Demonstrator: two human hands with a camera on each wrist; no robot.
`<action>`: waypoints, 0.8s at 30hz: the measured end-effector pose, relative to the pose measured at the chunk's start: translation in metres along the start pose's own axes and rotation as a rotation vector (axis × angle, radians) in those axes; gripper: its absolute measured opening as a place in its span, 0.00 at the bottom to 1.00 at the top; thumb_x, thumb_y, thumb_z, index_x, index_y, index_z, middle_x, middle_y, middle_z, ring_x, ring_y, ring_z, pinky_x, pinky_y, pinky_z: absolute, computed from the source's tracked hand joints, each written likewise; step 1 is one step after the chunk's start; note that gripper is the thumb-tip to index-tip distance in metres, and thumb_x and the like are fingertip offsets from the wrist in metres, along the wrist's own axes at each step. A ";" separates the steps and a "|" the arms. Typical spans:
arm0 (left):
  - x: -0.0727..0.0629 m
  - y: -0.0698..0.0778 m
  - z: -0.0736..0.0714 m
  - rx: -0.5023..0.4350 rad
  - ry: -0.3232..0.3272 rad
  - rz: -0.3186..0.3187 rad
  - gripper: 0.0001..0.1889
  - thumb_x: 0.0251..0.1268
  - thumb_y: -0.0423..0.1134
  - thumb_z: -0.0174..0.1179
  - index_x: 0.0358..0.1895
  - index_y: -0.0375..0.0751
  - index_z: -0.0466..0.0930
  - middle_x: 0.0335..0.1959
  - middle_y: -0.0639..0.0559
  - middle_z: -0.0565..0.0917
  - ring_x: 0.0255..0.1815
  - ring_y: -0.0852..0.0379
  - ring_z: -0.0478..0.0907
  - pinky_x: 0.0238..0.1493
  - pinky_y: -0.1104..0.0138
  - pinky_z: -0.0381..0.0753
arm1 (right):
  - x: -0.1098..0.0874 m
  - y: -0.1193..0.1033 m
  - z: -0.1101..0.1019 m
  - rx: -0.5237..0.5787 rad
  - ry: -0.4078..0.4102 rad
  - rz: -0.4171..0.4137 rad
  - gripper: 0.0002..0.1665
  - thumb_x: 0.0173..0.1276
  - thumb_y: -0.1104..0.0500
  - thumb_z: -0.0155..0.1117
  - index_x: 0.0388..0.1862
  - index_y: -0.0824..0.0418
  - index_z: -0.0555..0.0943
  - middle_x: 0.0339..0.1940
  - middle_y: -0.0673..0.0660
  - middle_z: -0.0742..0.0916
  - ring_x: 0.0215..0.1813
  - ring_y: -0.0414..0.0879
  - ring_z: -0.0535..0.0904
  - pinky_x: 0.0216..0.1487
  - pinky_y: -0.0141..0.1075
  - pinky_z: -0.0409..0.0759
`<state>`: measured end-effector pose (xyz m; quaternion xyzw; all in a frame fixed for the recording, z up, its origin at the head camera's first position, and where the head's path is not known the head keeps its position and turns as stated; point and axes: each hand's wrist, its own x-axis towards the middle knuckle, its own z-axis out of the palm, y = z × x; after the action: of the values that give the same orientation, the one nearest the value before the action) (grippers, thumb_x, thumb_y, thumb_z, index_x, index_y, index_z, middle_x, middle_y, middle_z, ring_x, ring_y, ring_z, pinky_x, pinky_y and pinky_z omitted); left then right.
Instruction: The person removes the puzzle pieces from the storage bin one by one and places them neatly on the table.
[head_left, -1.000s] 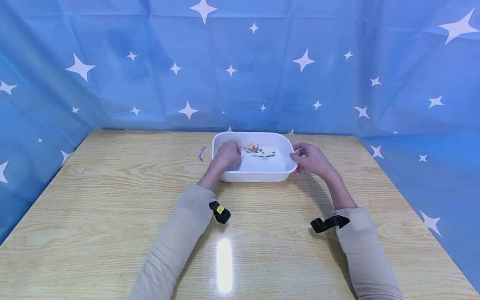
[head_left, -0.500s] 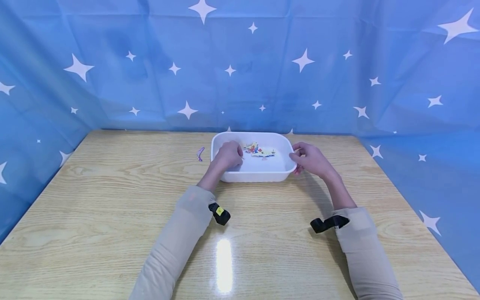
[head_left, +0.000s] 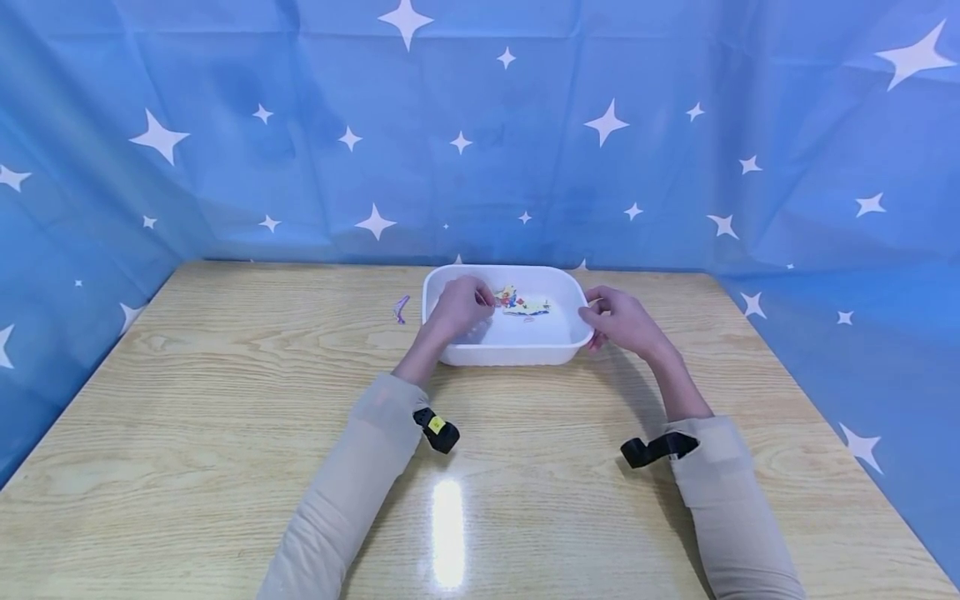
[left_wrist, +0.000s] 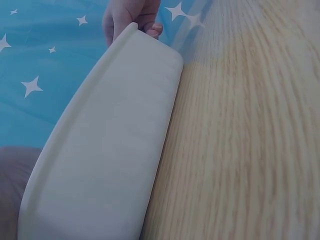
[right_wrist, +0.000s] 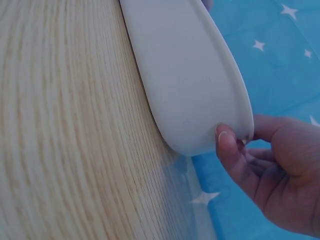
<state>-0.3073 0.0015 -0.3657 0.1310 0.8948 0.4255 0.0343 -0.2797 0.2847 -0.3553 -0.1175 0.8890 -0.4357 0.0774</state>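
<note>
A white plastic basin [head_left: 517, 356] stands at the far side of the table. On its floor lie several small flat pieces [head_left: 527, 308] in yellow, red and blue, with a pale pink one close by. My left hand [head_left: 459, 307] reaches over the basin's left end, thumb and fingers bent together beside the coloured pieces; I cannot tell whether a small piece is between the fingertips. The basin wall hides these fingers in the left wrist view. My right hand [right_wrist: 280, 170] grips the basin's right rim, thumb on one side and fingers on the other.
A thin purple curved piece [head_left: 402, 309] lies on the wooden table [head_left: 285, 400], left of the basin. Behind the table hangs a blue cloth [head_left: 480, 183] with white stars. Each forearm wears a dark strap with a small camera.
My left hand has shifted slightly right and up inside the basin, closer to the coloured pieces. My right hand and the basin have stayed in place.
</note>
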 end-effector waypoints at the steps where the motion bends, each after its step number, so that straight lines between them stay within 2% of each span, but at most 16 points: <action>1: 0.000 0.000 0.000 -0.012 0.016 0.024 0.04 0.68 0.29 0.63 0.42 0.34 0.85 0.40 0.44 0.85 0.40 0.51 0.80 0.42 0.66 0.79 | 0.000 -0.001 0.000 -0.001 0.002 0.000 0.27 0.78 0.60 0.56 0.67 0.77 0.66 0.40 0.74 0.82 0.26 0.58 0.85 0.35 0.52 0.86; 6: -0.001 0.001 -0.002 -0.060 0.105 0.103 0.04 0.70 0.31 0.63 0.42 0.34 0.84 0.38 0.44 0.85 0.40 0.52 0.81 0.43 0.65 0.80 | -0.001 -0.001 0.001 -0.005 0.005 0.002 0.26 0.78 0.61 0.56 0.67 0.77 0.66 0.40 0.74 0.82 0.26 0.57 0.85 0.35 0.52 0.86; 13: -0.008 0.003 -0.012 -0.160 0.187 0.138 0.05 0.69 0.33 0.64 0.40 0.33 0.84 0.34 0.44 0.85 0.35 0.52 0.82 0.38 0.66 0.81 | -0.001 -0.001 0.001 -0.008 0.003 0.004 0.27 0.79 0.60 0.56 0.67 0.77 0.66 0.40 0.74 0.82 0.25 0.52 0.85 0.35 0.52 0.87; 16: -0.013 0.005 -0.019 -0.264 0.185 0.123 0.05 0.70 0.33 0.64 0.39 0.33 0.85 0.32 0.44 0.86 0.32 0.49 0.84 0.37 0.64 0.84 | 0.000 0.000 0.000 -0.011 -0.001 0.008 0.28 0.79 0.59 0.55 0.68 0.77 0.65 0.41 0.74 0.82 0.25 0.53 0.85 0.35 0.52 0.86; 20: -0.021 0.006 -0.027 -0.406 0.152 0.084 0.06 0.70 0.35 0.65 0.40 0.33 0.84 0.33 0.43 0.85 0.31 0.50 0.85 0.43 0.57 0.86 | 0.001 0.002 0.000 -0.010 -0.006 0.008 0.29 0.80 0.59 0.54 0.69 0.78 0.64 0.42 0.75 0.82 0.25 0.53 0.85 0.36 0.53 0.86; 24: -0.027 0.005 -0.037 -0.465 0.139 0.059 0.07 0.69 0.36 0.66 0.41 0.33 0.83 0.35 0.42 0.86 0.30 0.53 0.85 0.44 0.57 0.86 | 0.001 0.002 0.001 -0.010 -0.006 0.001 0.29 0.80 0.59 0.54 0.69 0.77 0.64 0.41 0.74 0.82 0.25 0.52 0.85 0.36 0.53 0.86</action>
<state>-0.2864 -0.0299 -0.3396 0.1158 0.7688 0.6289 -0.0106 -0.2803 0.2845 -0.3574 -0.1187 0.8910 -0.4308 0.0799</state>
